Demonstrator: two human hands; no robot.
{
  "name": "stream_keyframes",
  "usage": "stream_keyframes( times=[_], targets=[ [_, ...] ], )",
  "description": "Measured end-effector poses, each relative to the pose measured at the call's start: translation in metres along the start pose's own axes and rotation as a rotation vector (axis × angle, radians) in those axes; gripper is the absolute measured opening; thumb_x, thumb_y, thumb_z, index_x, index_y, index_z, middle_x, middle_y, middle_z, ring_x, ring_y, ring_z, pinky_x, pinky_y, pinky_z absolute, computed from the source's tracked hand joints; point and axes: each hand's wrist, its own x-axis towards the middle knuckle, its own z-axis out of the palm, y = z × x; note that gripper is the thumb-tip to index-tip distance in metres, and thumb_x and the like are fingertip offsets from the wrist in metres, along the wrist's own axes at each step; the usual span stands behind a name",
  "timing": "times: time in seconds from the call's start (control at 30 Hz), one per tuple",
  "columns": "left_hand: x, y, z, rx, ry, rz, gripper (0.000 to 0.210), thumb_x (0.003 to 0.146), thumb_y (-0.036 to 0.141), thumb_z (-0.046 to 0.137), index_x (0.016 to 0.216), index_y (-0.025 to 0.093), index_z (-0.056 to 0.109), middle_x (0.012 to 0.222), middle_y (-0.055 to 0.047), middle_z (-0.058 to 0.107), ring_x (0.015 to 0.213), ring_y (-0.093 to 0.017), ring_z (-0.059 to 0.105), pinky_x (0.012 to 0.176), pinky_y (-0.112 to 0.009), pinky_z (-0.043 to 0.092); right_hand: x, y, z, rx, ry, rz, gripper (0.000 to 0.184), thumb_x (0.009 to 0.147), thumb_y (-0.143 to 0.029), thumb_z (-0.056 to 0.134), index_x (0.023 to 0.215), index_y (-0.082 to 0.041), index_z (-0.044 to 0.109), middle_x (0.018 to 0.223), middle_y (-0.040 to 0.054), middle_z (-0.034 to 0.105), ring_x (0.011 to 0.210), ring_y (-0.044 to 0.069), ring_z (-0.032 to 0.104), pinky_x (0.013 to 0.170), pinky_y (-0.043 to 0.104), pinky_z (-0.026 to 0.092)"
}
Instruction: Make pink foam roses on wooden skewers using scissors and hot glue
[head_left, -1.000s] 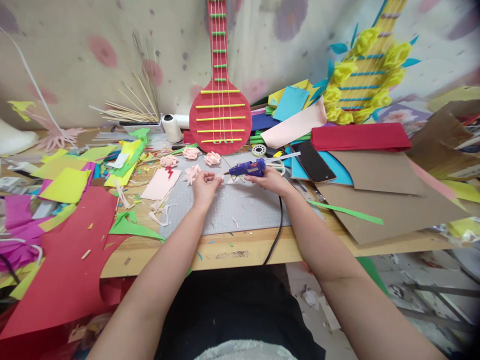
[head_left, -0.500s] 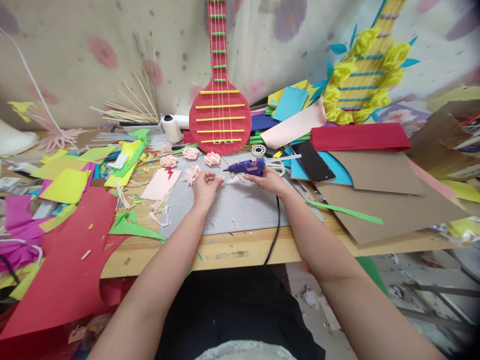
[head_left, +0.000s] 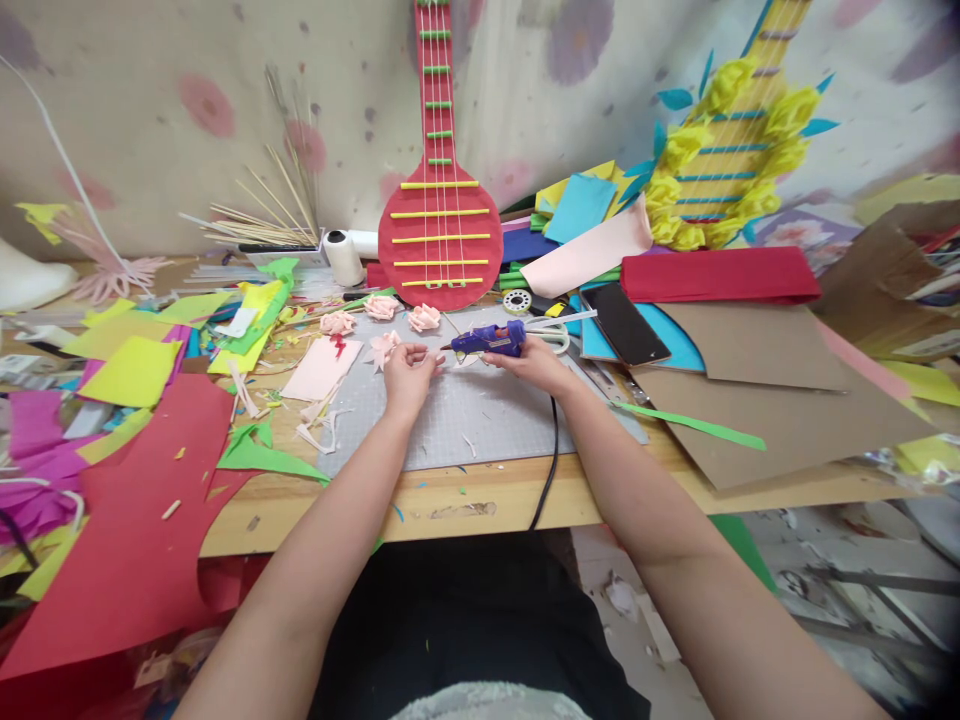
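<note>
My right hand (head_left: 534, 362) is closed around a blue hot glue gun (head_left: 489, 341), whose nozzle points left toward my other hand. A clear glue stick (head_left: 574, 317) sticks out of its rear, and a black cord hangs from it over the table edge. My left hand (head_left: 411, 371) is pinched on a small pale pink paper petal (head_left: 438, 356), mostly covered by the fingers, close to the nozzle. Just behind that hand lies a pink paper flower (head_left: 384, 347). Finished-looking pink paper roses (head_left: 424, 317) rest along the back of the grey cutting mat (head_left: 450, 430).
A red paper lute (head_left: 441, 240) leans on the back wall; a yellow flowered one (head_left: 724, 160) stands right. A black phone (head_left: 626, 322), brown cardboard (head_left: 772, 420) and a ruler lie right. Red sheet (head_left: 161, 500), green scraps and yellow scraps cover the left side.
The glue gun and my right hand have shifted slightly left, bringing the nozzle nearer to the petal. My left hand stays almost in place.
</note>
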Motion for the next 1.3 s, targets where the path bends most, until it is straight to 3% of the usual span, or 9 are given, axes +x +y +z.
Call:
stream_keyframes(
  times=[0.57,0.9,1.03,1.17,1.3],
  targets=[
    [-0.002,0.002,0.0,-0.005,0.003,-0.007,0.02,0.066,0.015,0.064,0.079,0.015,0.049,0.074,-0.003,0.061,0.067,-0.018,0.067,0.065,-0.033,0.055,0.003,0.005,0.001,-0.038,0.026,-0.048,0.035,0.068,-0.046,0.065,0.091,-0.021,0.068,0.087,0.0032,0.067,0.085,0.02,0.061,0.082,0.036,0.046],
    [-0.002,0.002,0.0,-0.02,-0.016,-0.006,0.022,0.064,0.016,0.065,0.079,0.014,0.049,0.071,-0.001,0.06,0.066,-0.016,0.067,0.057,-0.025,0.054,0.002,0.004,-0.001,-0.074,0.054,0.016,0.037,0.067,-0.044,0.065,0.092,-0.018,0.067,0.087,0.0035,0.068,0.086,0.02,0.061,0.081,0.034,0.047],
    [-0.004,0.006,0.001,-0.033,-0.001,-0.016,0.022,0.063,0.016,0.066,0.077,0.015,0.05,0.069,0.0,0.06,0.066,-0.015,0.067,0.056,-0.023,0.053,0.006,0.01,-0.001,-0.103,0.161,0.108,0.043,0.065,-0.05,0.065,0.091,-0.017,0.066,0.086,0.0064,0.068,0.083,0.021,0.062,0.078,0.035,0.047],
    [-0.007,0.01,0.003,-0.04,-0.007,-0.016,0.023,0.062,0.018,0.068,0.077,0.015,0.05,0.067,0.0,0.06,0.066,-0.016,0.067,0.056,-0.024,0.053,0.014,0.018,0.001,-0.132,0.367,0.222,0.05,0.065,-0.058,0.06,0.089,-0.014,0.066,0.079,0.0103,0.067,0.079,0.024,0.063,0.072,0.036,0.048],
    [-0.006,0.009,0.003,-0.035,-0.037,-0.002,0.025,0.06,0.02,0.069,0.076,0.015,0.05,0.068,0.0,0.059,0.066,-0.017,0.067,0.056,-0.025,0.053,0.025,0.024,0.002,-0.202,0.468,0.231,0.049,0.07,-0.055,0.057,0.094,-0.013,0.064,0.087,0.0146,0.067,0.085,0.027,0.063,0.074,0.038,0.047]
  ],
)
